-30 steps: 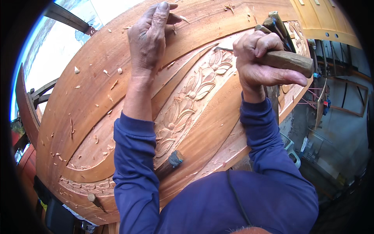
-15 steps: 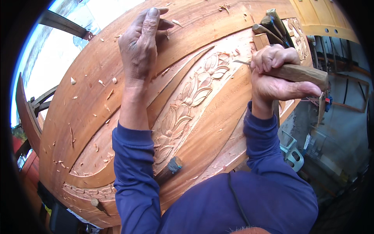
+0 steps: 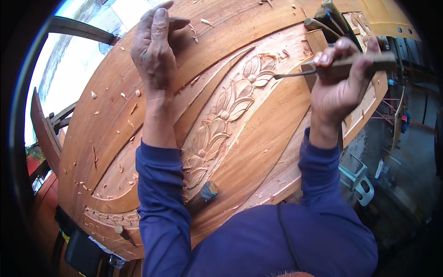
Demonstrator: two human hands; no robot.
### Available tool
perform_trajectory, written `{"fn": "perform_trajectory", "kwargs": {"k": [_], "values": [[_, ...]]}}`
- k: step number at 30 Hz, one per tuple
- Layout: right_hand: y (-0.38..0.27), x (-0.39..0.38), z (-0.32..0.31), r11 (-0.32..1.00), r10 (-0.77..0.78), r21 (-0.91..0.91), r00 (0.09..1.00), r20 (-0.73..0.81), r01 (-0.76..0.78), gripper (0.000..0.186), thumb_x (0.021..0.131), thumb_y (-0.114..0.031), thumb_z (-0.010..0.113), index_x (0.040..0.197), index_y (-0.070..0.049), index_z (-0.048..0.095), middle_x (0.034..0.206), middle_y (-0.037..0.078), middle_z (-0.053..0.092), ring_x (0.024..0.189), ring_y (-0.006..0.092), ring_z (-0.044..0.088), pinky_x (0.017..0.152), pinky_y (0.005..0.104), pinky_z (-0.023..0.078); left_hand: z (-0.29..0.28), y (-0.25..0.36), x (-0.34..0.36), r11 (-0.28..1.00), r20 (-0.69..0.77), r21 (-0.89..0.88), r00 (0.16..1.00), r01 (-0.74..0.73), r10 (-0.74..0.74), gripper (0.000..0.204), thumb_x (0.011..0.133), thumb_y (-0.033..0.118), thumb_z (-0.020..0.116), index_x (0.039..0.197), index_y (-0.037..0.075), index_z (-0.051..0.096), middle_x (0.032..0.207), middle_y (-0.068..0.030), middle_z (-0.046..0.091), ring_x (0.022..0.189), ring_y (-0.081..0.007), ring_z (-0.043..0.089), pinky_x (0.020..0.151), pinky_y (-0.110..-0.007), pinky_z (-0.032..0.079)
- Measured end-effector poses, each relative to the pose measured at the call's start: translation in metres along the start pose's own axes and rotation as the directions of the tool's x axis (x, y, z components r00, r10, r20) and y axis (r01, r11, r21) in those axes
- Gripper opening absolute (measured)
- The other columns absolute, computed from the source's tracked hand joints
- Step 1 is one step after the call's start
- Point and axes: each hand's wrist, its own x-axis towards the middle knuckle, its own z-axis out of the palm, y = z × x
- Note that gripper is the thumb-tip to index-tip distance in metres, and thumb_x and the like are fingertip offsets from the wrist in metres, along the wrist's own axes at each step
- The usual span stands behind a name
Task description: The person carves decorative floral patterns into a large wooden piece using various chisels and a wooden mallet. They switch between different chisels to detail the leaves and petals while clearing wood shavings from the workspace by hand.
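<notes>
A large carved wooden panel (image 3: 272,122) lies beneath both hands, with a band of leaf and flower relief (image 3: 224,114) running diagonally across it. My right hand (image 3: 337,94) grips a carving chisel (image 3: 295,74) by its wooden handle. The thin metal blade points left, its small flared tip just over the right edge of the relief; whether it touches is unclear. Over the panel's upper left, my left hand (image 3: 154,53) is empty, with loosely bent fingers and the thumb apart from them. Wood chips (image 3: 206,21) are scattered around.
Several wooden-handled tools (image 3: 339,17) and a wooden block (image 3: 316,41) are at the upper right. A tool with a blue-wrapped end (image 3: 209,190) lies near my body, another (image 3: 119,229) at the lower left. A pale blue plastic stool (image 3: 362,184) stands below the panel's right edge.
My right hand has turned the chisel and loosened its fingers around the handle; more of the blade shows now. My left hand has shifted slightly up and left. The view has moved a little.
</notes>
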Motion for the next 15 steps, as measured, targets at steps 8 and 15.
{"fn": "perform_trajectory", "kwargs": {"k": [8,15], "values": [[0.061,0.049,0.051,0.897,0.377,0.226,0.925,0.054,-0.379,0.018,0.105,-0.029,0.057,0.111,-0.012,0.056,0.082,0.002,0.057,0.05,0.0122,0.053,0.041,0.0271,0.044,-0.022,-0.007,0.016,0.989,-0.017,0.105,0.994,-0.102,0.104,0.038,0.112,0.03,0.044,0.13,0.008,0.068,0.106,-0.0108,0.078,0.103,-0.0184,0.072,0.101,-0.033,0.05],[0.086,0.03,0.041,0.89,0.411,0.178,0.908,0.082,-0.419,0.015,0.103,-0.02,0.058,0.113,-0.009,0.055,0.084,0.004,0.059,0.053,0.0128,0.056,0.042,0.0271,0.046,-0.027,-0.004,0.016,0.991,-0.201,0.071,0.972,-0.11,0.122,0.042,0.112,0.031,0.042,0.123,0.0,0.069,0.089,-0.0105,0.076,0.087,-0.0169,0.072,0.087,-0.03,0.052]]}}
